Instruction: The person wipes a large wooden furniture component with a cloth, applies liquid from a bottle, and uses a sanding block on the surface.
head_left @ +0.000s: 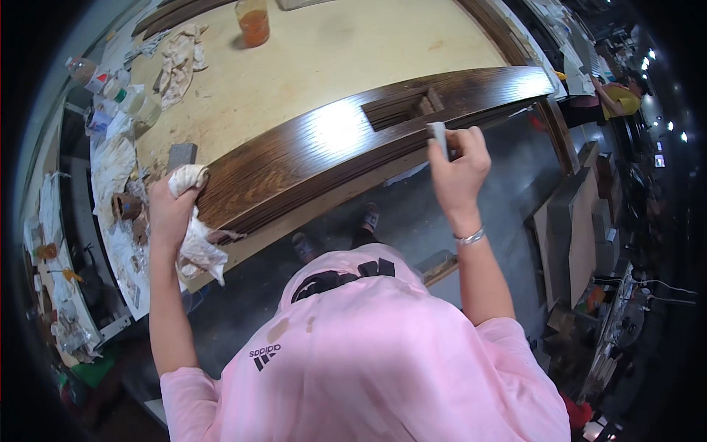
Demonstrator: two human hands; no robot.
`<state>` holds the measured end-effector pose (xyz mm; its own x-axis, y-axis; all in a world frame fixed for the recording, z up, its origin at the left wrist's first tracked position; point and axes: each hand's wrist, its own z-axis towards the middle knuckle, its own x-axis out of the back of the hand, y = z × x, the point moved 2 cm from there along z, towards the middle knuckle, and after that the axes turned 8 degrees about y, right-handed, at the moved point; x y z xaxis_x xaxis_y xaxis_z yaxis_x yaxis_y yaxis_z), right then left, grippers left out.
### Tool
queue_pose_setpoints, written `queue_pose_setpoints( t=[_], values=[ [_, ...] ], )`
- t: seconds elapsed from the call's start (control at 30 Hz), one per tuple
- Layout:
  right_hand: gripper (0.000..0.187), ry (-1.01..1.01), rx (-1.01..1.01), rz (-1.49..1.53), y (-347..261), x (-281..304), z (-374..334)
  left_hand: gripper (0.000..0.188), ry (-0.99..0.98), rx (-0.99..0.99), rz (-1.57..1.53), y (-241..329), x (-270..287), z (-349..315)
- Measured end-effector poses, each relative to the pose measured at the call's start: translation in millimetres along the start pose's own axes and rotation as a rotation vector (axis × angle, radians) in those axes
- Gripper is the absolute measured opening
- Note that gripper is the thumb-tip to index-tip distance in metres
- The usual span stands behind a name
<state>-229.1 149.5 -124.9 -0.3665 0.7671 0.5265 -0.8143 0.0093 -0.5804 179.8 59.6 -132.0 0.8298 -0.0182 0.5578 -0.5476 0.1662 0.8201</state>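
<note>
In front of me a long, dark brown, glossy wooden board (283, 158) lies along the near side of the table. A rectangular opening (398, 110) is cut through it right of the middle. My left hand (168, 214) is closed on a stained white rag (200, 252) at the board's left end, and the cloth hangs down over the table edge. Just off the near edge, below the opening, my right hand (464, 175) pinches a small pale grey pad (438, 134) between thumb and fingers. Whether the pad touches the board I cannot tell.
A grey block (182, 154) sits behind my left hand, beside a brown cup (127, 205). Farther left are plastic bottles (132, 102) and a crumpled cloth (179, 65). A jar of orange liquid (254, 28) stands at the back. A person in yellow (620, 99) is at far right.
</note>
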Motion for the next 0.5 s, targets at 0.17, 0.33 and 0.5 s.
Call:
queue_pose_setpoints(
  t=[0.17, 0.33, 0.5],
  values=[
    [0.015, -0.104, 0.191, 0.192, -43, -26, -24, 0.017, 0.033, 0.02, 0.106, 3, 0, 3],
    [0.014, 0.091, -0.122, -0.179, 83, 20, 42, 0.028, 0.115, -0.063, 0.534, 37, -10, -3],
    [0.015, -0.035, 0.055, 0.069, 45, -3, 28, 0.022, 0.16, -0.069, 0.414, 38, -30, 0]
  ],
)
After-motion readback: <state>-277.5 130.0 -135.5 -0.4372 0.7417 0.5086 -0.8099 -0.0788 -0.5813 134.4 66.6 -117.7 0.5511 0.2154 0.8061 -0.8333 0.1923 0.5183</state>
